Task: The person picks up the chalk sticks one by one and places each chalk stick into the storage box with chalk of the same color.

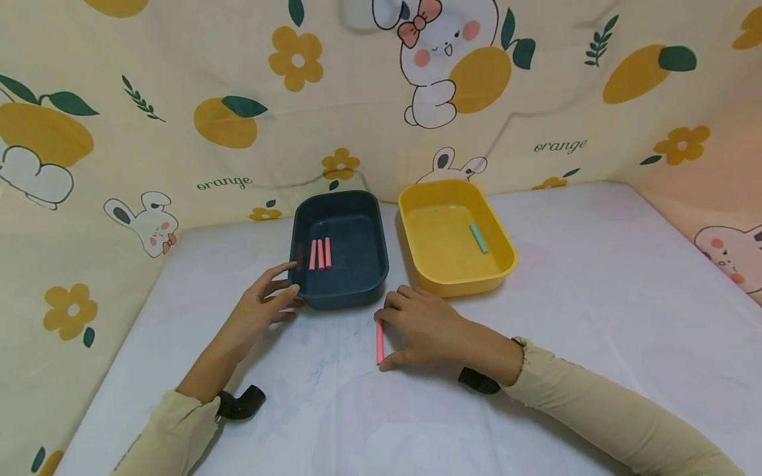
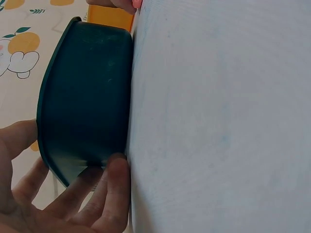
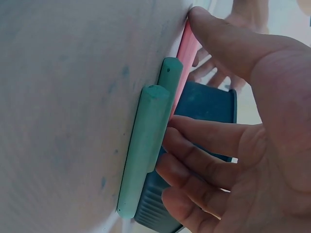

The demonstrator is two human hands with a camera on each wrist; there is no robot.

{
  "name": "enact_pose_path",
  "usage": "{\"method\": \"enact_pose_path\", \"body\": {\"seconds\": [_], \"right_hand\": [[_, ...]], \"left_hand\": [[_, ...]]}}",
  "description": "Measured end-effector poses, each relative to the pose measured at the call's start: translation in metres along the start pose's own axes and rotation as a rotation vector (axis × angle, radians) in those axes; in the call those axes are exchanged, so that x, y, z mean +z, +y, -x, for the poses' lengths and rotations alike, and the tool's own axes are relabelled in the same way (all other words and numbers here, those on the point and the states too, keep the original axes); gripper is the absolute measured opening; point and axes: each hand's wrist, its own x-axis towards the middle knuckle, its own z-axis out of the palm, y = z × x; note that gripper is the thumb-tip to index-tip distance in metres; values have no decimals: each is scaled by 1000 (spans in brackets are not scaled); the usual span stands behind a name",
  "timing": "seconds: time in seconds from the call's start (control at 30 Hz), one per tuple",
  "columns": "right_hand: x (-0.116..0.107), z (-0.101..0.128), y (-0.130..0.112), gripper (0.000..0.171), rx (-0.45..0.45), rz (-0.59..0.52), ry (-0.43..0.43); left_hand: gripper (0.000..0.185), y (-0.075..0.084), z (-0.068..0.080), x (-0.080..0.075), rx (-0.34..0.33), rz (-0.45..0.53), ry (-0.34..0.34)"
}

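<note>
My right hand [image 1: 425, 327] has thumb and index finger at the two ends of a pink chalk stick [image 1: 380, 341], pinching it at the tabletop. In the right wrist view, two green chalk sticks [image 3: 138, 155] lie side by side under that hand; the head view hides them. My left hand [image 1: 262, 307] touches the left front corner of a dark blue tray [image 1: 342, 301], its fingers [image 2: 116, 189] against the outer wall. Inside that tray, three pink chalk sticks [image 1: 320, 254] lie side by side toward the left.
Right of the blue tray stands a yellow tray [image 1: 455, 287] holding one green chalk stick [image 1: 479, 238]. A white cloth [image 1: 595, 317] covers the table. Behind the trays hangs a patterned curtain [image 1: 357, 119]. Dark wrist devices [image 1: 241, 403] show at both sleeves.
</note>
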Motion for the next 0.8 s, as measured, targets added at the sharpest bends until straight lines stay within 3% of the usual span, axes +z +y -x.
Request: {"method": "enact_pose_path", "body": {"seconds": [0.57, 0.8], "right_hand": [[-5, -6, 2, 80, 28, -93, 5], [-11, -4, 5, 79, 46, -157, 35]], "left_hand": [[63, 3, 5, -3, 8, 4, 2], [62, 2, 1, 0, -21, -8, 6]]}}
